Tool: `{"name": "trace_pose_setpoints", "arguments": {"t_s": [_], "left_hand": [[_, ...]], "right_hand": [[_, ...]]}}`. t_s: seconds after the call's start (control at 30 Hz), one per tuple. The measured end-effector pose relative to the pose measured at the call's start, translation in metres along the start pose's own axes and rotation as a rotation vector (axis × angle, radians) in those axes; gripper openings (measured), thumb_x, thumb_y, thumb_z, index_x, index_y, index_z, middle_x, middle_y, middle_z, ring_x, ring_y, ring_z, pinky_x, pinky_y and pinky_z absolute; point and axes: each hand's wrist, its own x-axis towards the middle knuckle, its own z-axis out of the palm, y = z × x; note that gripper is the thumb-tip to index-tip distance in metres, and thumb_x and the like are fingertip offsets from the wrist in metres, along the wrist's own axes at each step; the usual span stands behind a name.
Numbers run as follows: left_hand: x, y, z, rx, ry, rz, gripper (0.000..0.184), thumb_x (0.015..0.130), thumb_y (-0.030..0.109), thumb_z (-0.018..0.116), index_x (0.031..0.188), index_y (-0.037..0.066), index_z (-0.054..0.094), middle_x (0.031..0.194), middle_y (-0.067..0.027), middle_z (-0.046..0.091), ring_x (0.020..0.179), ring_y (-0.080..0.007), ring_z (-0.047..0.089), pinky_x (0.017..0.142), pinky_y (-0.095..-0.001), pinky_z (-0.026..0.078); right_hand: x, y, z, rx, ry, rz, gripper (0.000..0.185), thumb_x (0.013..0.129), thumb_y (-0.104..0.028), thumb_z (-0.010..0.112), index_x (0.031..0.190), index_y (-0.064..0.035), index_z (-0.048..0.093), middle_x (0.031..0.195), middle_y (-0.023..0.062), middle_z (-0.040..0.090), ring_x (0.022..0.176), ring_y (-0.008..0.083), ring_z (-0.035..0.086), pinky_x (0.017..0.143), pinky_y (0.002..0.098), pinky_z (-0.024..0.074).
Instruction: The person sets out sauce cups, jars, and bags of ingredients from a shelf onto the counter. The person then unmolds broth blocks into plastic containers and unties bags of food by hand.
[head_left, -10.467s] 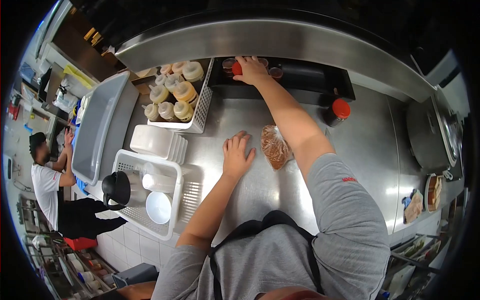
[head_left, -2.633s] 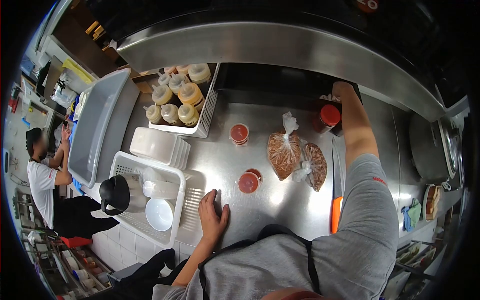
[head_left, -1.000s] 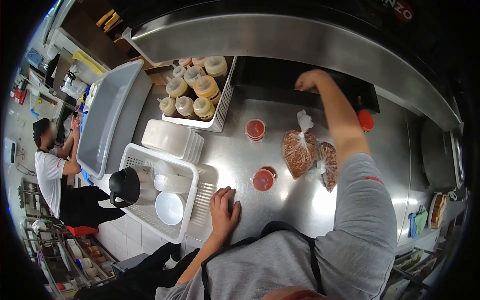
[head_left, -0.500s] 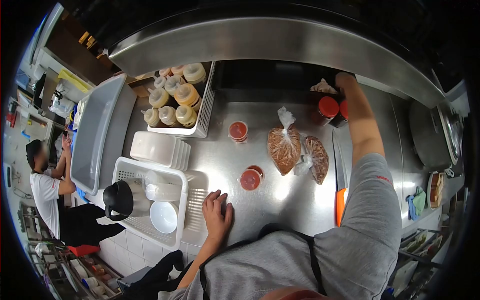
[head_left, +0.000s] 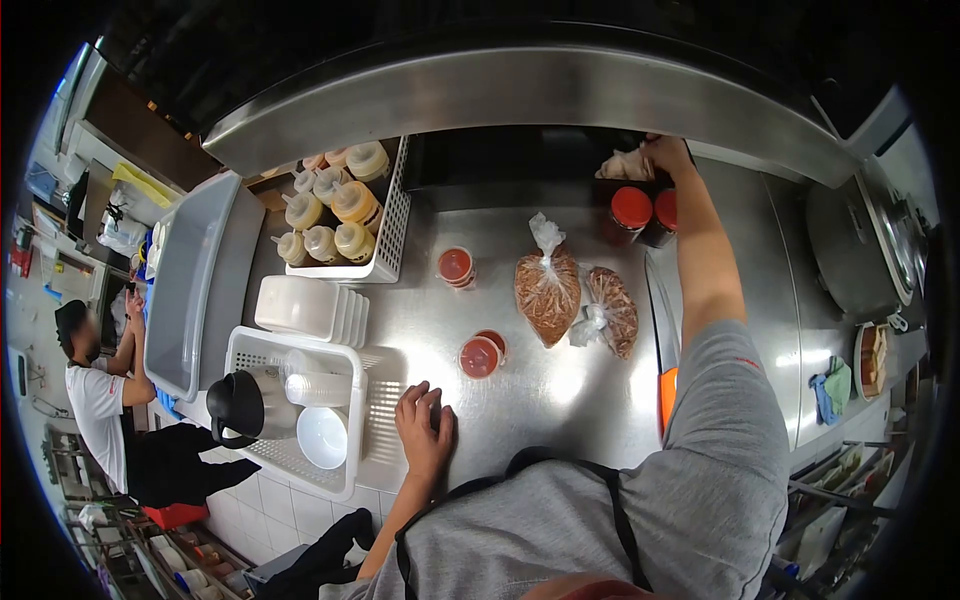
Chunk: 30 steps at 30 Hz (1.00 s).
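In the head view, the right hand (head_left: pixel 668 152) reaches into the right end of the black tray (head_left: pixel 490 165), at a crumpled whitish cloth (head_left: pixel 625 165); I can't tell whether it grips. The cloth's long axis runs roughly along the tray, its free end pointing left. The left hand (head_left: pixel 425 432) rests loosely curled on the steel counter (head_left: pixel 530 415), fingers towards the tray.

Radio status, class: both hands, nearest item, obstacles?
Right hand at crumpled pale wad, grip unclear. Left hand on steel counter. Red-lidded jars close by, possibly obstructing.
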Motion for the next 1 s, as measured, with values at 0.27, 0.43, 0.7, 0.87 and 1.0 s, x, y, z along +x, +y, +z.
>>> {"name": "trace_pose_setpoints", "arguments": {"t_s": [0.27,0.43,0.7,0.87,1.0], "left_hand": [[-0.002,0.004,0.002,0.011,0.007,-0.004,0.028,0.075,0.011,0.062,0.103,0.006,0.057,0.116,-0.0132,0.052,0.112,-0.0327,0.044,0.096,-0.0439,0.033],[0.0,0.011,0.001,0.033,0.018,0.006,0.027,0.077,0.009,0.06,0.103,0.005,0.057,0.115,-0.0132,0.052,0.109,-0.0319,0.045,0.094,-0.0425,0.034],[-0.002,0.011,0.005,0.093,0.034,0.021,0.026,0.077,0.008,0.059,0.103,0.006,0.056,0.115,-0.0123,0.052,0.108,-0.0315,0.045,0.094,-0.0424,0.034],[-0.001,0.012,0.007,0.125,0.038,0.032,0.026,0.077,0.008,0.059,0.102,0.006,0.056,0.114,-0.0123,0.052,0.107,-0.0315,0.045,0.094,-0.0424,0.035],[-0.002,0.012,0.008,0.13,0.039,0.029,0.025,0.077,0.008,0.059,0.102,0.007,0.056,0.114,-0.0124,0.052,0.107,-0.0316,0.046,0.093,-0.0422,0.035]], "right_hand": [[-0.071,-0.033,-0.074,1.061,0.017,0.166,0.03,0.084,-0.024,0.066,0.106,-0.0078,0.052,0.089,0.0041,0.057,0.072,0.0133,0.058,0.061,0.0247,0.0494],[-0.061,0.004,-0.085,0.951,0.08,0.23,0.028,0.081,-0.022,0.07,0.102,-0.0094,0.057,0.085,0.0019,0.059,0.075,0.0114,0.06,0.063,0.0232,0.0504],[-0.07,0.032,-0.103,1.055,0.169,0.102,0.02,0.082,-0.018,0.068,0.095,-0.0046,0.06,0.087,0.0036,0.063,0.08,0.012,0.063,0.077,0.0232,0.0504],[-0.051,0.04,-0.109,1.115,0.332,-0.006,0.021,0.083,-0.01,0.066,0.098,-0.0005,0.055,0.092,0.0097,0.063,0.084,0.0168,0.064,0.074,0.0248,0.0519],[-0.047,0.033,-0.105,1.214,0.427,-0.003,0.021,0.081,-0.006,0.065,0.098,-0.0001,0.053,0.092,0.011,0.063,0.084,0.0179,0.065,0.072,0.025,0.0524]]}}
